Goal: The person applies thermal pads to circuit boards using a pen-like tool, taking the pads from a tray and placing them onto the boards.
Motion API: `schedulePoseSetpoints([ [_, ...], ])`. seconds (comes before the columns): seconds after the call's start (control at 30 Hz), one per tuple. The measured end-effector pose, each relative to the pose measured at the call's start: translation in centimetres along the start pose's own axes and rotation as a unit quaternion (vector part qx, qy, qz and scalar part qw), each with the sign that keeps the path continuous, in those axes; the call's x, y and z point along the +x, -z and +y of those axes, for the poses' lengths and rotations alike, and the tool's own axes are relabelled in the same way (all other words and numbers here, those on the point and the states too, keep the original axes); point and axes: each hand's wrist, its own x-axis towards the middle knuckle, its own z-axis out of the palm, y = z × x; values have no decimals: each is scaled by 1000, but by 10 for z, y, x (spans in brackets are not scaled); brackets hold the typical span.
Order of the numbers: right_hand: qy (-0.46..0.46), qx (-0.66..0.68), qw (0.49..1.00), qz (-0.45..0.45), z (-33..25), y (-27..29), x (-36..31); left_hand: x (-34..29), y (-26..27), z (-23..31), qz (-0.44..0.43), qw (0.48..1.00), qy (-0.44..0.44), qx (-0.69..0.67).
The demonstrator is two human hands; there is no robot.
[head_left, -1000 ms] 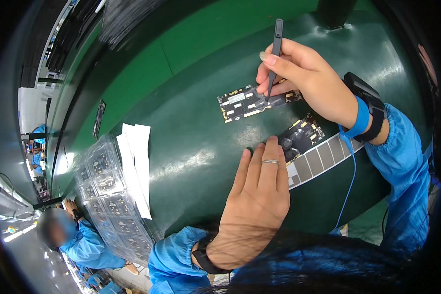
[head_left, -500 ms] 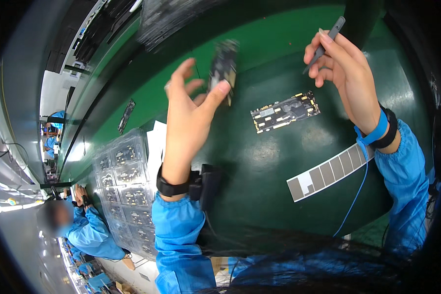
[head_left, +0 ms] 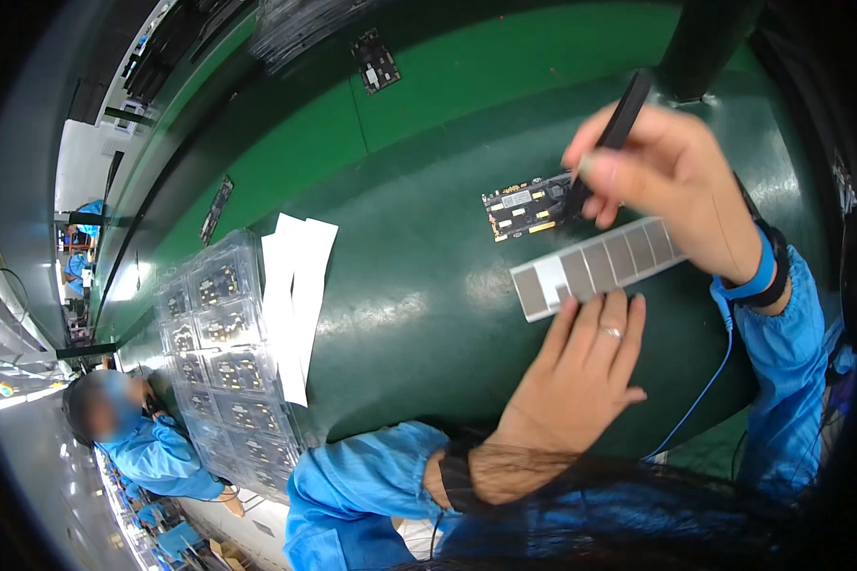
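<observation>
My left hand lies with its fingers stretched out, the tips touching the near edge of a strip of grey rectangular stickers on white backing. Dark tweezers are gripped in my right hand, their tip pointing down. Under that hand is a black circuit board with gold and silver parts, lying flat just beyond the strip. Its right end is covered by my fingers, and I cannot tell whether the tweezers touch it. The strip's right end passes beneath my right hand.
Two more boards, one far off and one at the left, lie on the bright green surface. White paper strips sit beside clear plastic trays of boards. A blue cord trails from my right wristband. A co-worker sits far left.
My left hand has let go of a board, now on the far green surface, and come down to the sticker strip. The strip has shifted left and away from me. My right hand has lowered toward the board.
</observation>
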Motion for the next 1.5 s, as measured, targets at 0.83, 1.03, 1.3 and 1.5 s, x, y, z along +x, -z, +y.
schedulePoseSetpoints([
  [0.83,-98,34,994,-38,36,-1,1,3,-1,-10,12,997,18,80],
  [1.03,-13,8,999,30,39,8,5,3,9,-10,58,998,27,28],
  [1.3,-13,16,999,50,41,7,6,12,2,-29,54,994,77,52],
  [1.5,-124,24,991,-41,25,-11,-6,-16,8,10,-23,999,22,30],
])
